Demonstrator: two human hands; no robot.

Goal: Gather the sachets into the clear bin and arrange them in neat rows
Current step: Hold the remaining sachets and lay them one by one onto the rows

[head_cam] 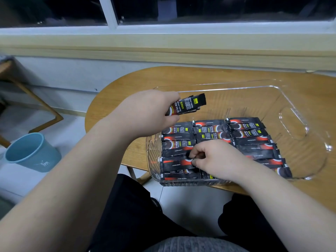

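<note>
While the left hand [145, 113] hovers over the far left corner of the clear bin [309, 135], it grips a small bundle of sachets [187, 106], fingers wrapped round one end. The free end sticks out to the right, tilted a little upward and well clear of the packets below. How many are in the bundle I can't tell; they are pressed flat together.

Down inside the bin, the right hand [220, 159] rests on the laid sachets [254, 139]. Its fingers are curled, and thumb and forefinger pinch the end of a single sachet [178, 163] in the left-hand row, near the bin's front wall. That packet lies flat among its neighbours, touching them on both sides, with the hand at its right end.

The laid sachets are black with red and white markings. They sit crosswise in three rows side by side, each packet overlapping the next, from about the middle of the bin toward the person. They fill the near left part, and the right hand covers part of the middle row.

The bin stands on a rounded wooden table [127, 88] under a window sill [163, 44], its near corner at the table's edge. A blue bucket [32, 151] stands on the floor to the left.
</note>
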